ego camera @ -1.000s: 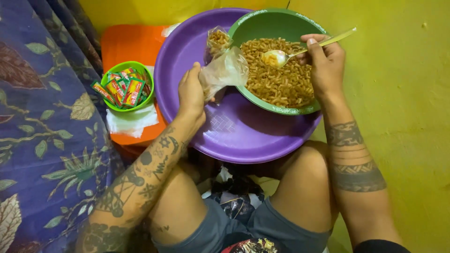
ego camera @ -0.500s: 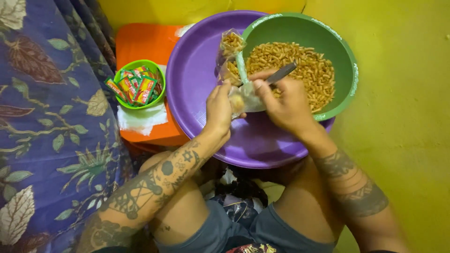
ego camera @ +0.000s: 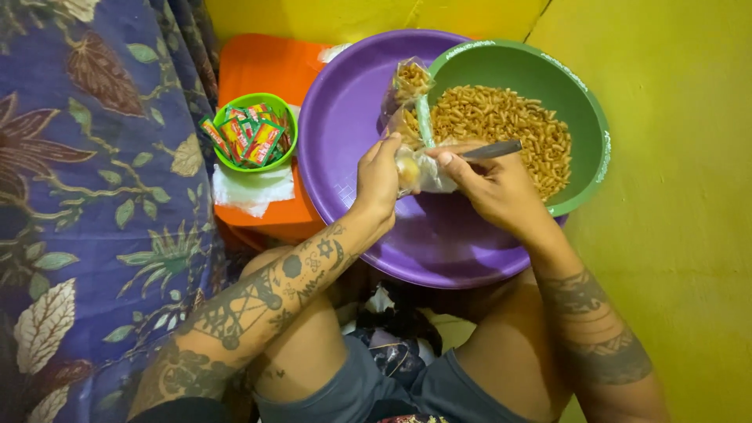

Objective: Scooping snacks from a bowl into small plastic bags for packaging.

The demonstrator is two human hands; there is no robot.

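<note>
Two bare hands meet over a broad, smooth purple plastic basin [ego camera: 368, 235] that rests across the person's knees. The left hand [ego camera: 378, 182] has its fingers pressed together, pinching the rim of a small clear plastic bag [ego camera: 423, 168], thin, crinkled and glossy, with a pale lump showing through the film. The right hand [ego camera: 493, 188] curls around the other side of the bag, thumb laid on the film, and its fingers grip a slim, flat grey metal handle [ego camera: 492, 150], probably a spoon; its working end is hidden behind the bag. The bag sits just at the near edge of a round green plastic bowl [ego camera: 583, 102] standing inside the basin on its far right side. That bowl holds a heap of short, curved, tan-brown fried pasta pieces [ego camera: 501, 125], dry and rough-looking. Filled clear packets [ego camera: 409, 90] of the same pieces lie in the basin against the bowl's left rim. Left of the basin, a flat orange plastic surface [ego camera: 262, 66] carries a smaller bright-green round bowl [ego camera: 254, 133] packed with little shiny sachets in red, yellow and green, and a folded white sheet [ego camera: 251, 189] just below it. A blue cloth [ego camera: 94, 196] with a leaf and flower print hangs along the left side.
</note>
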